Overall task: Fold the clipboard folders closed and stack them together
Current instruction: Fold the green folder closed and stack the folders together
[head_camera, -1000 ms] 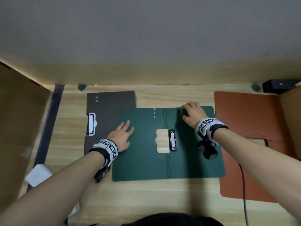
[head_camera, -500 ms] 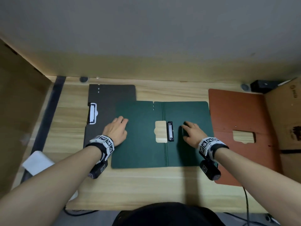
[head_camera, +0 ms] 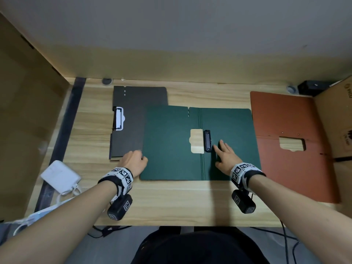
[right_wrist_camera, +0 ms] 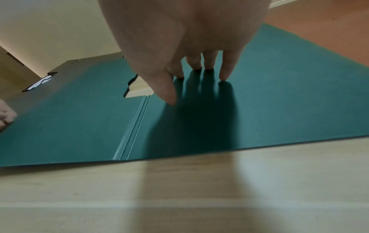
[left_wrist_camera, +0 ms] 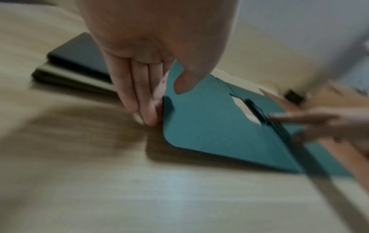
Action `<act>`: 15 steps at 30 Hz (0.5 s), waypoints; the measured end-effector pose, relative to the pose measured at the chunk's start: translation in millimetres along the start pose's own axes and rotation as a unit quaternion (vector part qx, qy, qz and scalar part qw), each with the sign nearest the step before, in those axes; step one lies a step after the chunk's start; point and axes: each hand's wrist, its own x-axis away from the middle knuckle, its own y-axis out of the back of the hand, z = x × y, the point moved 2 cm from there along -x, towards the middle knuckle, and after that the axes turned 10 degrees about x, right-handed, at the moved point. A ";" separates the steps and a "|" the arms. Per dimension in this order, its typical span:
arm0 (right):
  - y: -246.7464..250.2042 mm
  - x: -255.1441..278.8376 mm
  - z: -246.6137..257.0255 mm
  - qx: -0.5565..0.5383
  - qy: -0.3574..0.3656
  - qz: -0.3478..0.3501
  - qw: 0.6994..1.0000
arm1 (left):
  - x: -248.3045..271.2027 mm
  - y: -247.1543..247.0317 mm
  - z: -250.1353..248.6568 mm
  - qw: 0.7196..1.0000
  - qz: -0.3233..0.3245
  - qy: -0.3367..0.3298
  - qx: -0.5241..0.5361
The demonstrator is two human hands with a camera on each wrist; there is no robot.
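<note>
A green clipboard folder (head_camera: 171, 145) lies open and flat in the middle of the desk, with its black clip (head_camera: 207, 140) beside the spine. My left hand (head_camera: 134, 161) pinches the left flap's outer edge, thumb on top and fingers beneath; in the left wrist view that edge of the green folder (left_wrist_camera: 209, 126) is slightly raised. My right hand (head_camera: 225, 155) rests with straight fingers on the right half, just right of the clip. A black folder (head_camera: 133, 115) lies closed at the back left, partly under the green one. An orange folder (head_camera: 285, 119) lies open on the right.
A white box with a cable (head_camera: 60, 177) sits at the desk's left edge. A cardboard box (head_camera: 335, 121) stands at the right over the orange folder's edge, with a black device (head_camera: 312, 87) behind it. Bare wood (head_camera: 181, 202) runs along the near edge.
My left hand slid off the top of the left flap to its outer edge and took hold of it. My right hand drew back from the far right corner to beside the clip.
</note>
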 end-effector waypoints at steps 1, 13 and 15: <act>0.0 1.0 2.3 -0.002 -0.001 0.004 1.000 | 1.3 -1.3 4.4 0.999 -0.001 0.018 0.043; 26.4 -6.4 37.1 -0.036 0.055 0.044 0.997 | 12.5 49.3 2.3 0.938 -0.103 0.042 0.329; 37.0 -5.8 32.2 -0.068 0.058 0.035 0.995 | 16.0 62.2 -11.4 0.925 -0.093 0.007 0.368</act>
